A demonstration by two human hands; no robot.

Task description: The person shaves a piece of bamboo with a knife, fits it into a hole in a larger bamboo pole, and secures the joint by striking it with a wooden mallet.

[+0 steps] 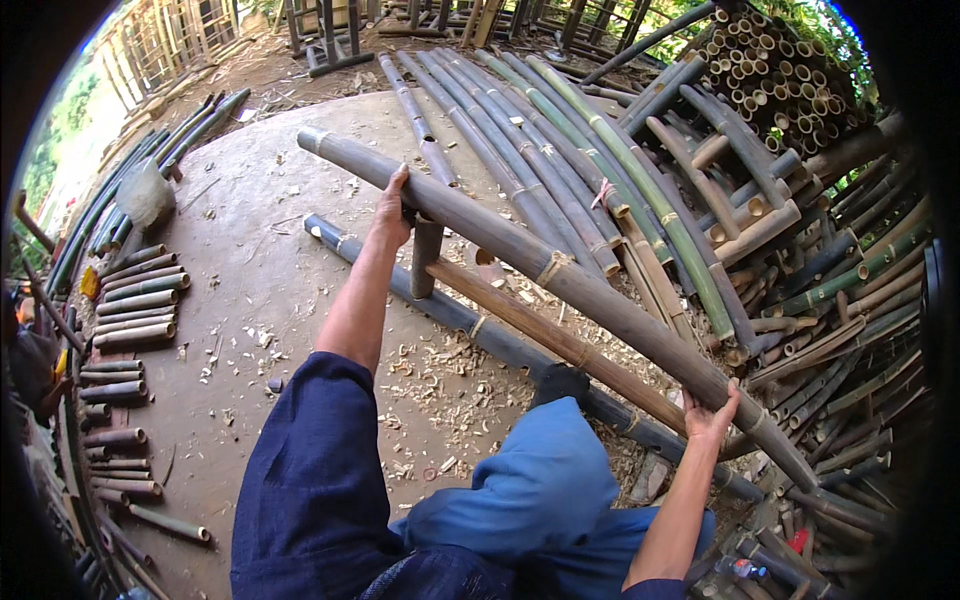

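A thick grey-brown bamboo pole [480, 222] slants across in front of me, from the upper left to the lower right. My left hand [394, 208] grips it near its far end, beside a short bamboo upright [427, 262]. Farther down the pole, my right hand [708, 416] holds it from the near side, palm against it. A thinner brown bamboo rail [545, 332] runs from the upright toward my right hand. Below lies a dark bamboo pole [490, 335], which the upright's lower end meets; I cannot tell whether they are joined. My dark shoe [560, 382] rests against that pole.
Long bamboo poles [520, 150] lie side by side at the back. Short cut pieces [140, 300] line the left, near a large stone [147, 195]. Stacked bamboo [775, 75] and a bamboo frame [735, 180] stand at right. Shavings [450, 375] litter the floor.
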